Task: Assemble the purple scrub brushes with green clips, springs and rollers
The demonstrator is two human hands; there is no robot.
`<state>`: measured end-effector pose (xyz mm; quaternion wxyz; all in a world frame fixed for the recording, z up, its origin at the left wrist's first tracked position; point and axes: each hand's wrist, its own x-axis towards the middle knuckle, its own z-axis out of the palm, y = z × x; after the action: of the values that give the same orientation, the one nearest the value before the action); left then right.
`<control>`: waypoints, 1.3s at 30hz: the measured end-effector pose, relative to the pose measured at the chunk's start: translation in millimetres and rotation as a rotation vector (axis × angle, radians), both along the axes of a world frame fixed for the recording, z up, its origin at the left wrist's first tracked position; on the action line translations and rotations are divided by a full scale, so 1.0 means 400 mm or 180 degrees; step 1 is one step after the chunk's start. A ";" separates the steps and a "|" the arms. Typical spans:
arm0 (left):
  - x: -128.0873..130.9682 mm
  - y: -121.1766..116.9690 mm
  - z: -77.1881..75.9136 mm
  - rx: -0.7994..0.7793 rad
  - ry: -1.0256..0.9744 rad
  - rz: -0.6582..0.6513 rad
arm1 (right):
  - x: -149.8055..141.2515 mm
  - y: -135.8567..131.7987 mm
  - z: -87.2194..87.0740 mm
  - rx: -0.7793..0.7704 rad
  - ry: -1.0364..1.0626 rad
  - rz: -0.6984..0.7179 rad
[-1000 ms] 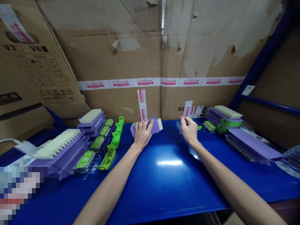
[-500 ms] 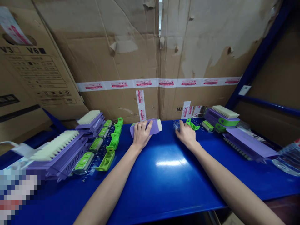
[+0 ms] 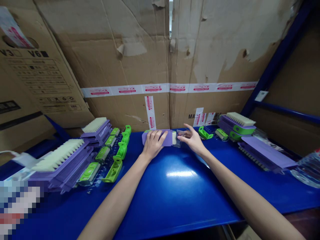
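My left hand [image 3: 154, 142] is closed over a purple brush head [image 3: 168, 137] lying on the blue table. A pale, cream-coloured block shows at the brush head's right end. My right hand [image 3: 192, 138] pinches a small clear plastic piece [image 3: 178, 139] between thumb and a finger, the index finger raised. That clear piece is right beside the cream end; whether the two touch I cannot tell. Just right of my right hand lies a bright green bracket [image 3: 205, 132], with a green-topped clear block [image 3: 221, 134] behind it.
At left, purple brushes with cream bristles [image 3: 60, 155] are stacked beside rows of green-topped blocks [image 3: 90, 171] and green brackets [image 3: 113, 170]. More purple brushes [image 3: 267, 153] and a clear water bottle [image 3: 308, 168] stand at right. Cardboard [image 3: 125, 70] walls the back of the blue table [image 3: 180, 196].
My right hand has moved left with the clear plastic piece, up to the brush head's end. The brush head has turned level under my left hand and shifted slightly right.
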<state>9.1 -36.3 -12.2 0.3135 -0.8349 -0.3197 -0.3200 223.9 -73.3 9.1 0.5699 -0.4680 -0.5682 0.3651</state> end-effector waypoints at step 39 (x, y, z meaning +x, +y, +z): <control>0.009 0.006 0.003 -0.0321 0.0294 -0.0478 | -0.024 0.017 -0.026 -0.0211 0.0149 0.0023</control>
<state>12.5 -33.9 -11.1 0.2606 -0.8851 -0.2570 -0.2873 214.1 -66.4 -1.4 0.5659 -0.4759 -0.5440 0.3966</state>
